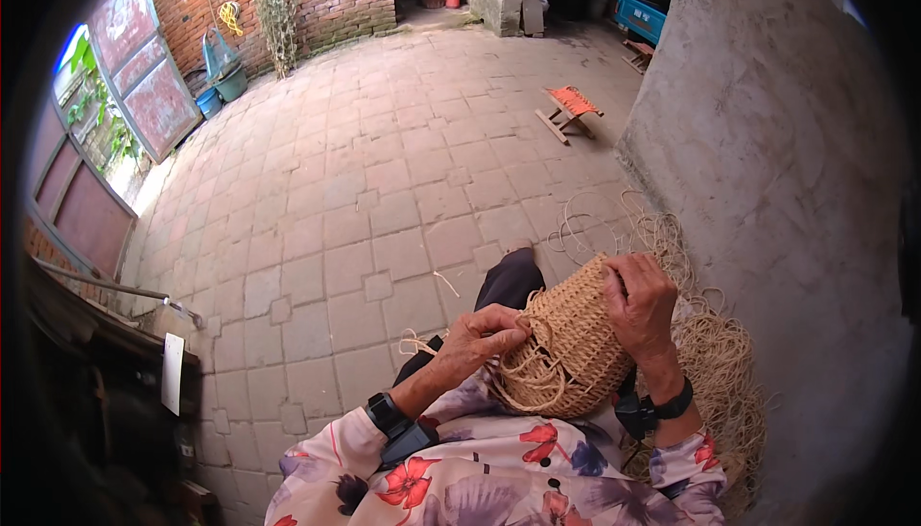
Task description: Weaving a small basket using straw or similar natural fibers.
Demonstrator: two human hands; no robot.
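Person seated on paved floor, weaving. Basket rests on the lap, between both hands, at about 5 o'clock in the head view.

Left hand: fingers curled narrow, pinching loose strands at the basket's 9 o'clock edge. Right hand: palm spread over the basket's 2 o'clock side, gripping the woven wall to steady it.

Loose fibre pile lies just beside the basket at 3 o'clock, against the wall. A stray strand trails at 9 o'clock of the left hand.

Risks, as judged:
- Free ends at the lower rim hang in open loops; a pull on the wrong one could slacken finished rows.
- Working strand feeds from a tangled pile; a snag there could jerk the basket out of the right hand's hold.
- Basket is held only by one palm and the lap; it could roll toward the knee.

Stool stands well apart at 12 o'clock.
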